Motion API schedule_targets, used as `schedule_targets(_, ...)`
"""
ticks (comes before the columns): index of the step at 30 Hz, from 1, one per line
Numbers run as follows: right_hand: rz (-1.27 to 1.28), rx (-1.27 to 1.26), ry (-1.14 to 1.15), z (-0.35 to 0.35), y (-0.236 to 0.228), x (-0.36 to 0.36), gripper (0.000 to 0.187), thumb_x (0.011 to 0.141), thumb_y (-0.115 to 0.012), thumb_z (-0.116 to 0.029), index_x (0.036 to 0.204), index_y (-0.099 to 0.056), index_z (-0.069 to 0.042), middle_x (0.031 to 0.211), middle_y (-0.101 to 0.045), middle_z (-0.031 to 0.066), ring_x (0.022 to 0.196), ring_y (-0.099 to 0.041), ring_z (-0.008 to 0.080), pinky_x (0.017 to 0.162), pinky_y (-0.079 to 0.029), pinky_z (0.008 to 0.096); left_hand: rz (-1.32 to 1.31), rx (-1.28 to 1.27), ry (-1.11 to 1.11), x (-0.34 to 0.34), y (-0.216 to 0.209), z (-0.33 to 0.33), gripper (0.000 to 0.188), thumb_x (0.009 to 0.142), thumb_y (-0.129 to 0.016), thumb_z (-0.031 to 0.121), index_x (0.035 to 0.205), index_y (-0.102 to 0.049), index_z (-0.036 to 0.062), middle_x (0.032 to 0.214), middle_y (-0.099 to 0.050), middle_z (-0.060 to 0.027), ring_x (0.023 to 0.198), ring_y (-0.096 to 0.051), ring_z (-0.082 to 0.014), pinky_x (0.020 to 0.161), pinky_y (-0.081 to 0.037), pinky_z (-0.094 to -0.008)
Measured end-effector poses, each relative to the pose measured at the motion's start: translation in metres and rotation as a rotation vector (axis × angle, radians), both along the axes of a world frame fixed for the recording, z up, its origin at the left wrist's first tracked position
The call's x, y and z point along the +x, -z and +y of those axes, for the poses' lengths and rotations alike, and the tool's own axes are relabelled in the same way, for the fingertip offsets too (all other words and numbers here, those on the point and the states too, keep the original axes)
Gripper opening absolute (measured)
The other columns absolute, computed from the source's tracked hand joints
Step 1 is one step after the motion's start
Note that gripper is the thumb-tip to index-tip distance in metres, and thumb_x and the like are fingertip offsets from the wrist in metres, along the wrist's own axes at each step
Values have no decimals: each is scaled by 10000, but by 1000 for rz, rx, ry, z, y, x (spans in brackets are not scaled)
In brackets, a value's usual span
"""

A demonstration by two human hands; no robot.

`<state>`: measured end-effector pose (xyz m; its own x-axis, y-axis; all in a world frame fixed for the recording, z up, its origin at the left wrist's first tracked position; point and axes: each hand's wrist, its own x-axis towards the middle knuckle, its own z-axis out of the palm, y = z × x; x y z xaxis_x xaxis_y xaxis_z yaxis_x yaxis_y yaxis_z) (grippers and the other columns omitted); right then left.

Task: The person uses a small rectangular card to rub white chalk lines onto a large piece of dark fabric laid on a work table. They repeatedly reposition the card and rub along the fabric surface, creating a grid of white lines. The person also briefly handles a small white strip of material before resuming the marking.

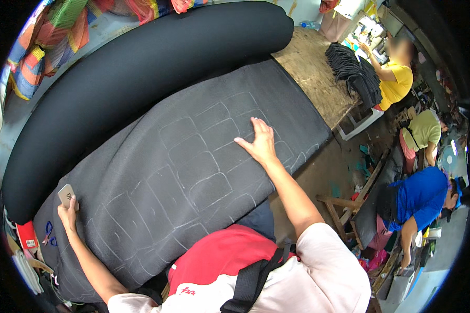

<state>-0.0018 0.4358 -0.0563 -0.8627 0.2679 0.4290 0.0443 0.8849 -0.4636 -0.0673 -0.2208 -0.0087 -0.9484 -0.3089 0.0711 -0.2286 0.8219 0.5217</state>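
Dark grey fabric (141,156) covers the table before me, marked with chalk-like white outlines of rounded blocks in rows. My left hand (68,215) is at the fabric's left side, closed around a small flat tan piece (67,193) with rounded corners and dark marks. Its exact kind I cannot make out. Over the right part of the outlines, my right hand (261,143) rests with fingers spread and nothing in it. A pair of blue-handled scissors (48,232) lies on the fabric below my left hand.
A thick black fabric roll (156,62) runs along the far side. Black cut pieces (352,73) are stacked on the wooden tabletop (313,70), beside a person in yellow (397,81). Two other people, in pale green (423,130) and blue (420,198), bend over at right.
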Motion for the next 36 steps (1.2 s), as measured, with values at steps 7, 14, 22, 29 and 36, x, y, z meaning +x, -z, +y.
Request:
schedule_targets(7, -9, 23, 40, 27, 1, -2, 871, 622, -779, -490, 1246, -478, 38, 1267, -496, 230, 1230, -424, 364, 1025, -296, 462, 639, 571, 10, -37, -50, 72, 474, 996, -373, 325, 1208, -534, -68, 1143, -603, -137, 1032, -572, -181, 909, -429, -292)
schedule_targets(14, -110, 63, 17, 9, -1, -3, 774, 715, -718, -452, 1283, -454, 3, 1284, -495, 190, 1274, -357, 376, 1045, -232, 547, 606, -617, -198, -211, -67, 131, 458, 977, -284, 387, 1261, -548, 144, 1375, -456, -38, 1301, -354, -201, 996, -68, -657)
schedule_targets(22, -99, 44, -142, -69, 6, -17, 544, 843, -590, -312, 1289, -440, -37, 1301, -483, 153, 1287, -355, 336, 1046, -227, 575, 772, -729, -172, -242, -31, 82, 451, 947, -338, 401, 1055, -680, 128, 1134, -637, 2, 1168, -462, -165, 994, -126, -612)
schedule_targets(29, -87, 5, -71, -6, -3, 5, 749, 707, -713, -438, 1258, -470, 7, 1276, -492, 214, 1256, -395, 350, 1035, -250, 532, 694, -667, -206, -234, -47, 89, 475, 963, -314, 416, 1131, -632, 106, 1202, -598, -34, 1145, -489, -222, 1002, -211, -566)
schedule_targets(36, -18, -212, -145, 1, -5, -16, 795, 669, -764, -430, 1247, -478, 35, 1244, -525, 224, 1218, -452, 335, 1062, -256, 452, 619, 867, 319, -104, -41, 332, 413, 969, -405, 271, 870, -625, -64, 812, -632, -71, 731, -565, -147, 709, -453, -312)
